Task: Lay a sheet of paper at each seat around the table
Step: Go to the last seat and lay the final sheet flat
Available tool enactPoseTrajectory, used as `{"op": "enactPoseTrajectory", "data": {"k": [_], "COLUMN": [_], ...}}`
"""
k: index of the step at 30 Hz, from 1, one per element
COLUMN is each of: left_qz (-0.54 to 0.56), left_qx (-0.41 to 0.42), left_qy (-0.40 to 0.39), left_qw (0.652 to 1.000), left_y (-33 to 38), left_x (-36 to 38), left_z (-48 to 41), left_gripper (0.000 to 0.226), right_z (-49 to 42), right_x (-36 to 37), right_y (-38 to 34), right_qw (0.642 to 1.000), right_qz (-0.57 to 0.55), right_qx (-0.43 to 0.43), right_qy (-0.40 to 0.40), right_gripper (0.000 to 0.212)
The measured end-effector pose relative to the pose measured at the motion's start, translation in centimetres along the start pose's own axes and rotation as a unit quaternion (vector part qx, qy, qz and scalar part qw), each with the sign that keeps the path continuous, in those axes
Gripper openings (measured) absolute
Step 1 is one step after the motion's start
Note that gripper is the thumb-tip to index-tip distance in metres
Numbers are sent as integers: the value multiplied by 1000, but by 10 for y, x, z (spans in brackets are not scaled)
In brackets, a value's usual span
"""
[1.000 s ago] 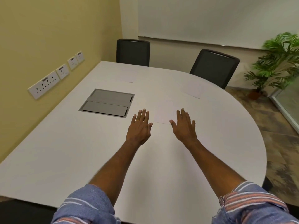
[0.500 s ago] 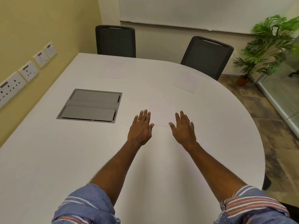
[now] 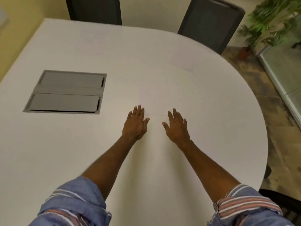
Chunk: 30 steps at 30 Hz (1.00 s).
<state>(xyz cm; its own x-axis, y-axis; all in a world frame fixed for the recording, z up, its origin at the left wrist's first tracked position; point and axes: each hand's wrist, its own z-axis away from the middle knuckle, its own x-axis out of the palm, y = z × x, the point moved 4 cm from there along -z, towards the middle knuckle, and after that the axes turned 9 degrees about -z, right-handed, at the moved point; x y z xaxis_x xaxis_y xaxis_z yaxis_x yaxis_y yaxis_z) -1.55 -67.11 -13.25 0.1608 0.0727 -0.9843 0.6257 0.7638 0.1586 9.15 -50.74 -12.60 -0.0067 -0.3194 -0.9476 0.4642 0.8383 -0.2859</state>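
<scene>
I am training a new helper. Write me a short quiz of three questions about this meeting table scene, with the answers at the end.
1. True or false: the left hand grips the sheet of paper in front of it.
2. What is set into the table to the left of that hand? A. a grey hatch with two flaps B. a laptop C. a plate
3. How many dark chairs stand at the far side of the table?
Key: 1 false, its fingers are straight and hold nothing; 2 A; 3 two.
</scene>
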Motion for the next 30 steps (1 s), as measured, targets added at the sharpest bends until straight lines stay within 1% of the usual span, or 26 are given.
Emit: {"op": "enactPoseTrajectory", "data": {"k": [2, 3, 5, 6, 10, 14, 18, 22, 25, 27, 28, 30], "left_qz": [2, 1, 7, 8, 20, 7, -5, -7, 10, 16, 15, 18], "left_qx": [3, 9, 11, 15, 14, 11, 18, 32, 36, 33, 34, 33], "left_qy": [-26, -21, -44, -39, -64, -78, -89, -103, -77, -44, -33, -22], "left_qw": [1000, 1000, 999, 999, 998, 997, 996, 994, 996, 998, 999, 999], "left_y": [-3, -4, -6, -6, -9, -17, -25, -31, -34, -35, -36, -36], "left_x": [22, 22, 38, 37, 56, 73, 85, 101, 105, 104, 106, 107], "left_z": [-12, -13, -28, -29, -55, -77, -89, -95, -100, -103, -105, -105], "left_gripper": [61, 61, 61, 60, 61, 59, 58, 57, 52, 48, 46, 43], "right_z": [-13, -14, -28, -28, -55, -81, -101, -117, -127, -135, -140, -147], "right_x": [16, 15, 29, 28, 47, 63, 74, 91, 97, 95, 94, 89], "right_y": [9, 8, 16, 16, 25, 32, 35, 43, 46, 49, 49, 49], "right_qw": [1000, 1000, 1000, 1000, 999, 994, 989, 980, 978, 974, 966, 939], "right_qz": [0, 2, -8, -6, -25, -88, -129, -170, -170, -176, -200, -274], "right_qx": [8, 0, 11, 5, 7, 30, 48, 89, 115, 142, 163, 207], "right_qy": [-12, -7, -19, -14, -33, -50, -48, -58, -36, -9, 2, 21], "right_gripper": [65, 65, 65, 65, 65, 65, 56, 52, 51, 52, 52, 54]}}
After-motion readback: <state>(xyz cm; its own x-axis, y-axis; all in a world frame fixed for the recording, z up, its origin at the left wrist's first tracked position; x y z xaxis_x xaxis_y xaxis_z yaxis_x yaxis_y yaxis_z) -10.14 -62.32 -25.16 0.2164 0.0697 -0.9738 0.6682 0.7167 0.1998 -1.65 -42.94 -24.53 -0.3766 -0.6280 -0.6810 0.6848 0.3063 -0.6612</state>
